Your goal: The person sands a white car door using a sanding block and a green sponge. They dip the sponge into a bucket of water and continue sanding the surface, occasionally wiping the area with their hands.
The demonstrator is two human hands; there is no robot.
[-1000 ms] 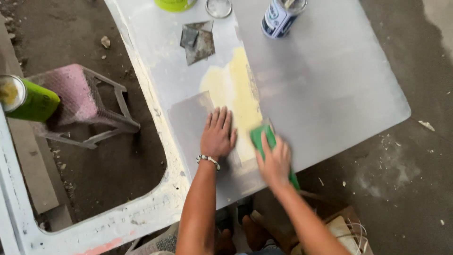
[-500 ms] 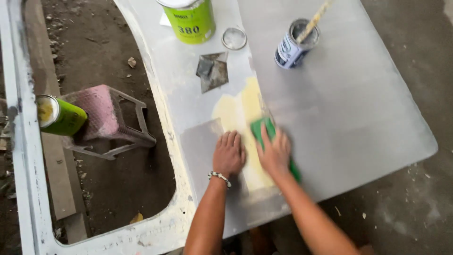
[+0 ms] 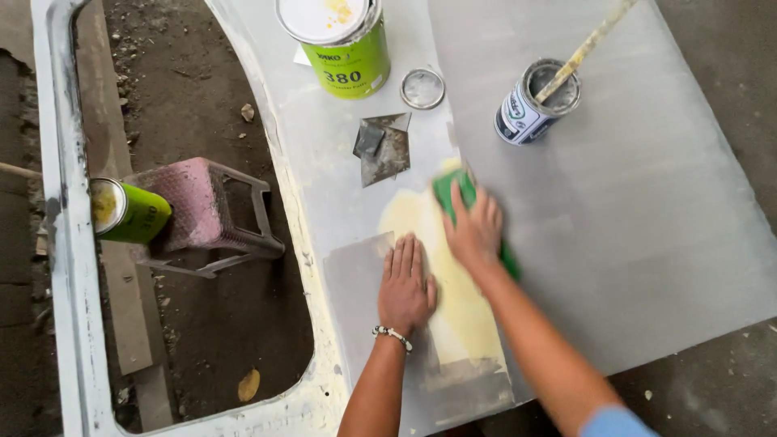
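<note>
A big grey metal panel (image 3: 647, 202) is lying over a gritty dirt floor (image 3: 202, 340). The right hand (image 3: 476, 231) is pressing a green sanding block (image 3: 450, 191) onto the pale yellow filler patch (image 3: 461, 307), fingers wrapped over it. The left hand (image 3: 406, 285) is resting flat and spread beside it.

Both arms reach forward from the lower edge of view, palms turned down.

The left hand (image 3: 407, 283) lies flat, fingers straight and close together, thumb tucked alongside, a beaded bracelet at the wrist. The right hand (image 3: 473, 228) sits just ahead and to its right, fingers spread and slightly curled, pressing down in a loose grip. The right forearm runs diagonally back to a light blue sleeve; the left forearm is bare.
</note>
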